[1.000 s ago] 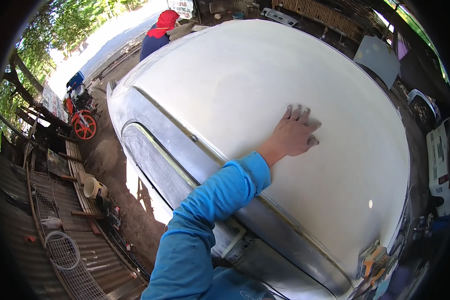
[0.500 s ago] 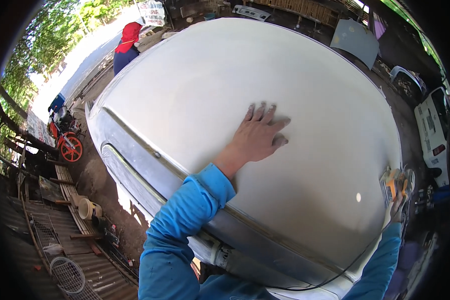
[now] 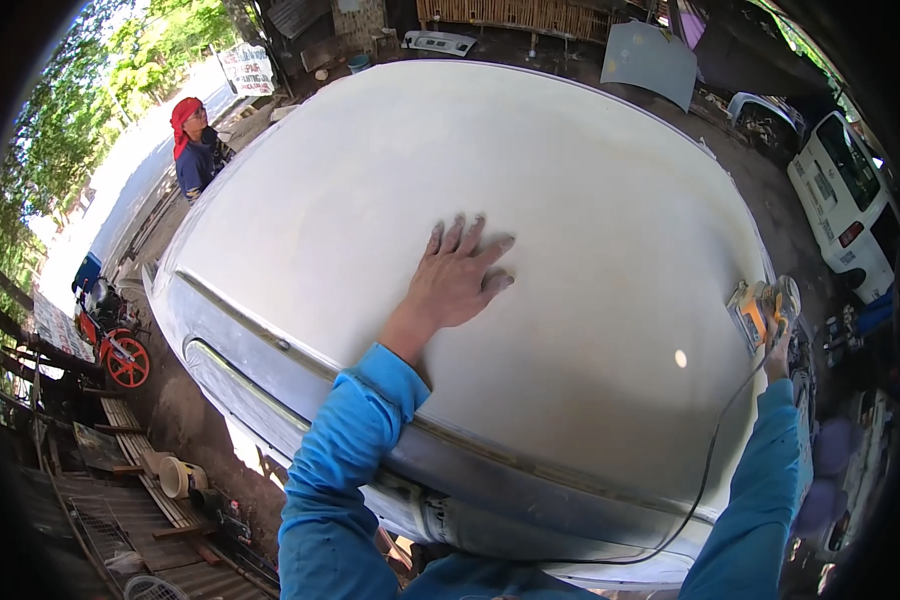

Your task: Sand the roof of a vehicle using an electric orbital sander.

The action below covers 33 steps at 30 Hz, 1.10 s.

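Note:
My left hand (image 3: 455,275) lies flat on the pale, dusty roof (image 3: 560,160) of a vehicle, its fingers spread and their tips smudged grey. At the roof's right edge my right hand (image 3: 777,358) grips an orange and grey power sander (image 3: 752,318). The sander sits against the curved edge, and my fingers are partly hidden behind it. A dark power cord (image 3: 709,462) runs from the sander across the near side of the roof toward my body.
A person in a red head covering (image 3: 185,125) stands beyond the roof's far left side. On the left are a red motorcycle (image 3: 120,345) and a pail (image 3: 177,478). A loose grey panel (image 3: 650,65) leans at the back; a white van (image 3: 850,205) stands at right.
The view has shifted, so the roof sits lower and further left. My left hand stays flat on it, and my right hand keeps the sander at the edge. The person's head has risen and turned.

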Each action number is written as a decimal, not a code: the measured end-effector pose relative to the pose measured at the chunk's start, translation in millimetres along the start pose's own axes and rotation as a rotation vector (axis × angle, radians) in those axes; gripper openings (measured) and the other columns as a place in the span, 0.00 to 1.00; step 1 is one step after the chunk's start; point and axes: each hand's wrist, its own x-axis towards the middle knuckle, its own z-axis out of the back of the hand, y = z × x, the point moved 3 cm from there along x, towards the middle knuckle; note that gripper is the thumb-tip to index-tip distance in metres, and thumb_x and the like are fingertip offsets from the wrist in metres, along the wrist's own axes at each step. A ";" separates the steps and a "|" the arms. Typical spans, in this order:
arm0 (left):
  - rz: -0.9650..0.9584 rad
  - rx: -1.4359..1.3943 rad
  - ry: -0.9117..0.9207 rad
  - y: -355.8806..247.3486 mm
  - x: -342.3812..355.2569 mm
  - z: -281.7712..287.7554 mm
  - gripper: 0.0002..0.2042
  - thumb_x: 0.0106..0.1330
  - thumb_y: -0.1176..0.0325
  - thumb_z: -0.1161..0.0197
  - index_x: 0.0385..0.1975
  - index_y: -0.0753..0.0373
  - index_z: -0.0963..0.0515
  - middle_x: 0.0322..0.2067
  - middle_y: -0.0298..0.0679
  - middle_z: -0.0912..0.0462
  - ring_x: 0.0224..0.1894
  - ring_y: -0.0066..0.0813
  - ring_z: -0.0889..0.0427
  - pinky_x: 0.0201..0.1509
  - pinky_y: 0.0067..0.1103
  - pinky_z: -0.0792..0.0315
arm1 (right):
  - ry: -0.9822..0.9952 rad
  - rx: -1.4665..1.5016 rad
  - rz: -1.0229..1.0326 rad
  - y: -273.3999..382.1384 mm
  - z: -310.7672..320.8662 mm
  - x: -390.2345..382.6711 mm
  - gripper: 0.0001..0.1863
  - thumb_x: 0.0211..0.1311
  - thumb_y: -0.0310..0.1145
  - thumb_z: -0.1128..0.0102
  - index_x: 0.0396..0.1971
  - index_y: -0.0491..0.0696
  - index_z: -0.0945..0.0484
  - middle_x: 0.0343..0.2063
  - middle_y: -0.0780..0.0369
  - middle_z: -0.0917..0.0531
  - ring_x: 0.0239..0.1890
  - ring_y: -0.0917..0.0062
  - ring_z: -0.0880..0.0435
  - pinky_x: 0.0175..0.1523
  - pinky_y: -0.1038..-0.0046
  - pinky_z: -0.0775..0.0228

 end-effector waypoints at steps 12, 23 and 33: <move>-0.007 -0.048 -0.013 -0.5 -0.3 -2.5 0.27 0.74 0.45 0.47 0.70 0.45 0.32 0.75 0.53 0.43 0.77 0.60 0.48 0.80 0.49 0.56 | -0.251 -0.008 -0.114 41.3 3.6 -184.1 0.30 0.78 0.45 0.50 0.70 0.42 0.38 0.67 0.57 0.31 0.70 0.71 0.33 0.74 0.70 0.44; 0.014 -0.117 -0.075 1.3 -2.5 -4.8 0.28 0.71 0.46 0.43 0.68 0.47 0.30 0.73 0.56 0.41 0.76 0.62 0.48 0.79 0.50 0.57 | -0.222 -0.068 -0.117 53.6 -23.5 -166.2 0.34 0.75 0.49 0.47 0.71 0.42 0.39 0.68 0.56 0.32 0.70 0.69 0.33 0.74 0.68 0.40; 0.021 -0.213 -0.094 5.4 -2.7 -7.0 0.28 0.68 0.48 0.39 0.66 0.48 0.28 0.72 0.56 0.40 0.76 0.62 0.48 0.79 0.51 0.57 | 0.017 -0.014 0.007 92.8 -126.7 -38.4 0.38 0.73 0.53 0.43 0.72 0.43 0.41 0.68 0.55 0.33 0.70 0.67 0.33 0.73 0.66 0.37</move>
